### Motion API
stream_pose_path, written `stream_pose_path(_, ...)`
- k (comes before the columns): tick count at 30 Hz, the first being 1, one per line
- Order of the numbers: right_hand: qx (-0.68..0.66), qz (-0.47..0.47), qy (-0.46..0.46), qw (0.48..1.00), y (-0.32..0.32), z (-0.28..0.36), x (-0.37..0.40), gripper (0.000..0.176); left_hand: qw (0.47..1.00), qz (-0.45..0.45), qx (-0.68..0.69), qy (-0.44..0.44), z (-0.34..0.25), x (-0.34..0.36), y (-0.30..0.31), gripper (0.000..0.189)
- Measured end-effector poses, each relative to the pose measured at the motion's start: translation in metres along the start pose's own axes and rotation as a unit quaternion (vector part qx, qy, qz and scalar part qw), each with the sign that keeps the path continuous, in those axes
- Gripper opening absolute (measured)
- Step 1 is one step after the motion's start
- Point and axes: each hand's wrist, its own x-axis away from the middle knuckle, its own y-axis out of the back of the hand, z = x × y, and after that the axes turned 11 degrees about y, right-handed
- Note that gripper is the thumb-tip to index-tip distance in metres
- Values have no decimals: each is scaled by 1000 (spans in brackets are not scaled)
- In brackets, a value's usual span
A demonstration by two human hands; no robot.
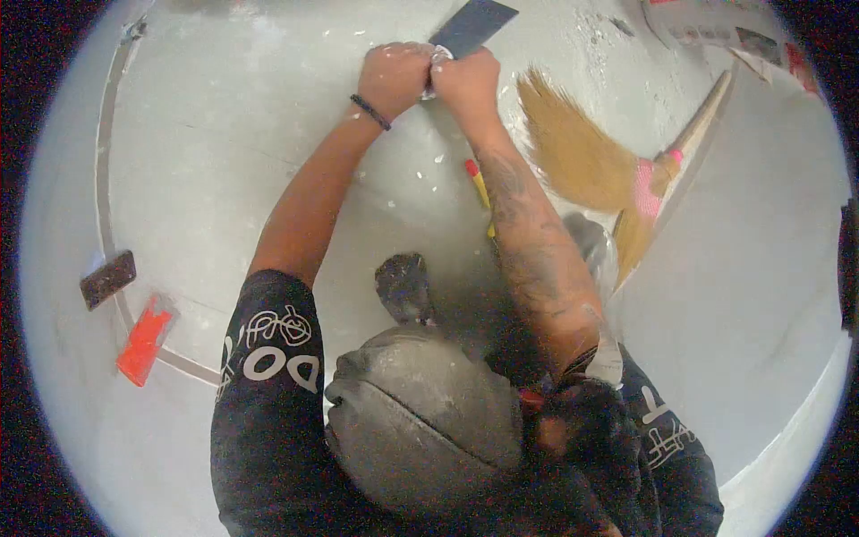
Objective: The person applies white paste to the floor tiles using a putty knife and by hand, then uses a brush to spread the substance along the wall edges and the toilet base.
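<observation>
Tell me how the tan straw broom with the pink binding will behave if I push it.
The tan straw broom will probably bend and splay at its fine, loose bristle ends. It should feel stiffer near the pink binding, where the straw is gathered. Its wide, fanned shape suggests it would slide or pivot rather than roll.

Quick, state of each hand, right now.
Left hand: closed, close beside the right; whether it grips anything cannot be told.
Right hand: closed, apparently holding the tool with the dark flat blade.
</observation>
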Motion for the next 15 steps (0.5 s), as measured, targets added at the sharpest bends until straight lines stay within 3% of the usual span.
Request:
stream_pose_path(4,-51,-24,-50,997,-12,15,23,26,997,48,-47,40,-1,22,17,10)
stream_pose_path(6,-55,-16,-41,997,-19,16,43,26,982,162,-58,82,-11,38,40,11)
stream_pose_path(9,-86,7,-37,996,-31,20,82,29,977,149,-96,118,-12,80,45,13)
stream_pose_path(12,-114,24,-94,989,-44,25,119,32,983,124,-87,104,-10,121,55,13)
stream_pose_path(15,-84,71,-97,989,-51,44,155,24,985,102,-59,130,-17,165,82,14)
